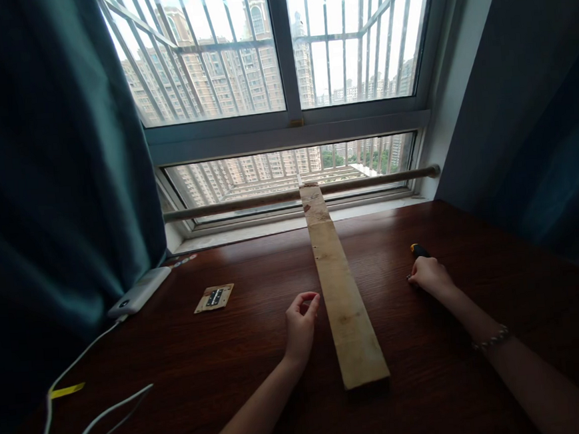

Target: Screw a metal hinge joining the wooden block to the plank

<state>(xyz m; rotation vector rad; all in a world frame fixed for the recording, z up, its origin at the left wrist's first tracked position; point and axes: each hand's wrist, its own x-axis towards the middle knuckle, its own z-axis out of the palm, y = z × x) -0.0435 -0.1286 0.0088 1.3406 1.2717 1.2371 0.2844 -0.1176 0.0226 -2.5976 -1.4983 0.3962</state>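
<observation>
A long wooden plank [346, 299] reaches from the table toward the window, its far end up at the horizontal rail. Just left of the plank is my left hand [300, 323], thumb and forefinger pinched together. Whatever those fingertips hold, if anything, is too small to make out. On the right side of the table, my right hand [430, 276] is closed with its fingers down near the tabletop. Right behind its knuckles shows a black and yellow handle [419, 251]; the rest of that tool is hidden. A tiny object or ring glints at the right fingertips.
The dark red-brown table [260, 360] spans the view below a barred window. A small brown card with dark pieces [214, 298] lies left. Further left are a white power bank [142, 292], its white cable [90, 426] and a yellow strip [67, 391]. A rail [238, 204] crosses the window.
</observation>
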